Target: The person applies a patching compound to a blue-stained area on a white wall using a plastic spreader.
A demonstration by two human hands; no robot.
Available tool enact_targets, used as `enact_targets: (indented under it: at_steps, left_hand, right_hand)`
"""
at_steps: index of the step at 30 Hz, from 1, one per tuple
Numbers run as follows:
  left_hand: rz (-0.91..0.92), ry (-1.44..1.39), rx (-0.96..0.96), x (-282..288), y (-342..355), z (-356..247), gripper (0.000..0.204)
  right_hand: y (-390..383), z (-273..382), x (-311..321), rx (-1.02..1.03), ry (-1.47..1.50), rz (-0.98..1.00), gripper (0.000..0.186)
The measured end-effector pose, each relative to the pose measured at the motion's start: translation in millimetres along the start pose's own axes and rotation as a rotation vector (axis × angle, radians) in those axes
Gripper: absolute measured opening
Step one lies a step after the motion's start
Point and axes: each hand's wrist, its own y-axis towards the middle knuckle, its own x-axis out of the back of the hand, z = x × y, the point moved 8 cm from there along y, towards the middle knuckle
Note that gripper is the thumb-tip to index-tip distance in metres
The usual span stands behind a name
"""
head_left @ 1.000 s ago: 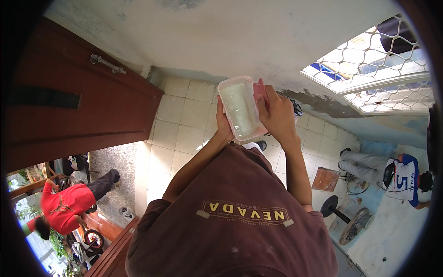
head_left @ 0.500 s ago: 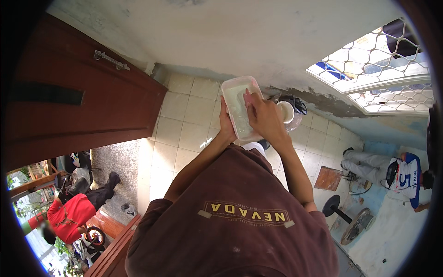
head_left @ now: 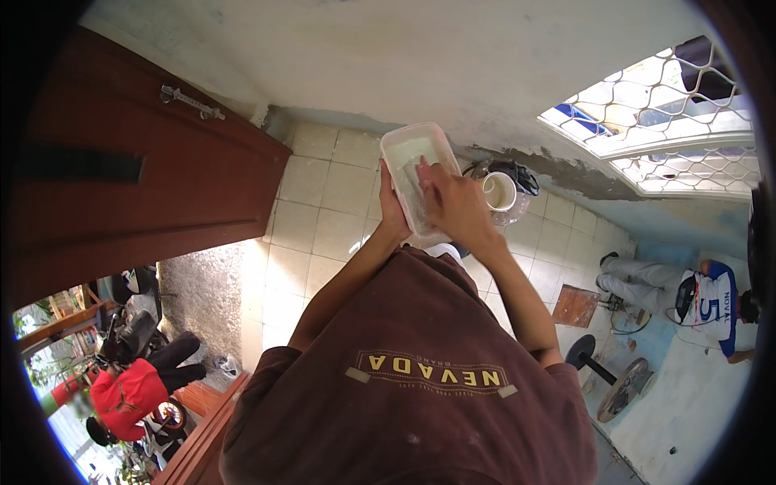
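A translucent rectangular plastic tub (head_left: pixel 409 139) with pale, milky contents is gripped at its left side by my left hand (head_left: pixel 392 206). My right hand (head_left: pixel 462 208) reaches over the tub, fingers closed on a pink, flat tool (head_left: pixel 423 166) that dips inside; the tool's lower part is hidden. Just right of the tub, lower down, is a white cylindrical container (head_left: pixel 499 192) with a black bag (head_left: pixel 521 178) behind it.
A brown door (head_left: pixel 97 206) is at left, a grilled window (head_left: pixel 647 97) at upper right. Beyond the doorway, a person in red (head_left: pixel 133 396) is among motorbikes. At right are another person (head_left: pixel 711 311) and a weight bar (head_left: pixel 602 372) over tiled floor (head_left: pixel 315 202).
My right hand and the pink tool moved left from the tub's rim into it, uncovering the white container. The tub rose slightly in view. The red-shirted person shifted downward in the picture.
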Motion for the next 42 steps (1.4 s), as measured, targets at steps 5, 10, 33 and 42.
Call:
enact_targets:
  at_steps: [5,10,33,42]
  left_hand:
    - [0.005,0.035,0.027,1.8,3.9,-2.8,0.078]
    - [-0.005,0.042,0.021,-3.2,6.8,-6.7,0.081]
    - [0.014,0.057,0.084,-4.6,1.3,-1.5,0.077]
    - [-0.008,0.021,0.067,2.1,3.7,-2.9,0.077]
  right_hand:
    - [14.7,-9.9,15.1,-0.036,-0.061,-0.134,0.034]
    - [11.7,-3.0,-0.5,0.006,0.002,-0.040,0.022]
    - [22.4,-16.7,-10.7,-0.120,-0.053,-0.049,0.035]
    - [23.9,-14.5,-9.8,-0.136,-0.041,-0.048,0.031]
